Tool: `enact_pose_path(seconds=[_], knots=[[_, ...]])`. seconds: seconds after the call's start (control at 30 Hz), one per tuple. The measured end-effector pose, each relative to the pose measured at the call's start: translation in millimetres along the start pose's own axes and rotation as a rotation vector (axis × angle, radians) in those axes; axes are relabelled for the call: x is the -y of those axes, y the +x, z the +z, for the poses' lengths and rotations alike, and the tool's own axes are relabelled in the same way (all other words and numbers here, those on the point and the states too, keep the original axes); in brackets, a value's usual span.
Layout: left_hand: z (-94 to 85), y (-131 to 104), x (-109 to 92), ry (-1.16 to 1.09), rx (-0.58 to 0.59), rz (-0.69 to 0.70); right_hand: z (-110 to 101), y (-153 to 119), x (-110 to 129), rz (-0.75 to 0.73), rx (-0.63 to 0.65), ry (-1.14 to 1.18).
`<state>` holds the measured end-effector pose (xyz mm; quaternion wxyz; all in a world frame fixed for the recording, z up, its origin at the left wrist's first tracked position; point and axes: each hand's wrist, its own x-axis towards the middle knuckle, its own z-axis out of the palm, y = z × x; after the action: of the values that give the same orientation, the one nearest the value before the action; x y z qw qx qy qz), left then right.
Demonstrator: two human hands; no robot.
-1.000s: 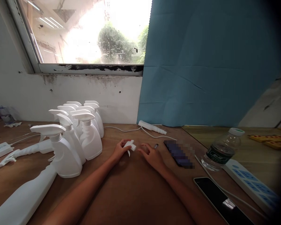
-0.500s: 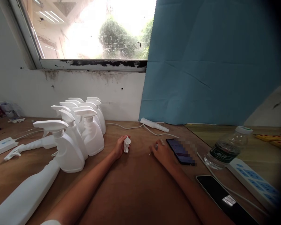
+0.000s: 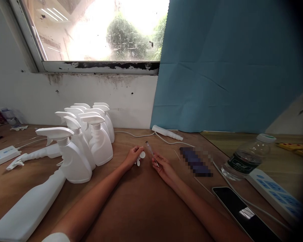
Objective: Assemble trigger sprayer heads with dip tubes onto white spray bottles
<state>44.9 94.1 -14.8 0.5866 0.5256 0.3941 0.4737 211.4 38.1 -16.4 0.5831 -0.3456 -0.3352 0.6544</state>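
My left hand (image 3: 133, 158) is closed on a small white plastic part (image 3: 141, 156) that looks like a spray trigger head; the fingers cover some of it. Held in the fingers of my right hand (image 3: 164, 168) is a thin clear pen (image 3: 148, 148), tilted with its upper end toward the left hand. The pen and the white part are close but apart. Left of my hands stands a group of white spray bottles (image 3: 101, 148) with trigger heads on. Two more white bottles lie on their sides, one large and near (image 3: 30, 208), one farther back (image 3: 45, 153).
On the wooden table (image 3: 146, 201), a dark phone (image 3: 195, 162) and a black phone (image 3: 244, 215) lie at right. Beyond stand a water bottle (image 3: 243, 161) and a power strip (image 3: 272, 191). A white tube-like piece (image 3: 166, 132) lies by the wall, near a cable (image 3: 133, 135).
My right hand has lifted the pen from beside the phone and moved left, toward my left hand. The white part in my left hand has turned.
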Motion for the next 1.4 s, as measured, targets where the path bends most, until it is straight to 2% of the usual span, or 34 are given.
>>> enact_pose_path(seconds=[0.13,0.27,0.47,0.63,0.8,0.87,1.07,1.23,1.4], knots=[[1.9,2,3,0.073,0.016,-0.003,3,-1,1,-0.037,0.022,0.030],[1.9,3,5,0.107,0.017,-0.008,4,-4,1,-0.164,-0.001,-0.045],[0.5,5,13,0.139,0.010,0.033,6,-7,-5,-0.405,-0.016,-0.475],[0.6,5,17,0.221,-0.024,0.053,7,-12,-5,-0.692,-0.031,-0.861],[1.1,5,17,0.283,-0.030,0.119,3,-14,-5,-0.811,0.083,-0.984],[1.3,5,18,0.302,-0.029,0.137,2,-14,-6,-0.776,0.058,-0.955],[3.2,3,12,0.237,0.008,0.042,8,-15,-3,-0.476,-0.089,-0.776],[4.0,-1,5,0.243,0.105,-0.001,6,-14,5,-0.285,0.012,-0.573],[2.9,-2,0,0.192,0.123,-0.035,8,-16,3,-0.233,0.066,-0.397]])
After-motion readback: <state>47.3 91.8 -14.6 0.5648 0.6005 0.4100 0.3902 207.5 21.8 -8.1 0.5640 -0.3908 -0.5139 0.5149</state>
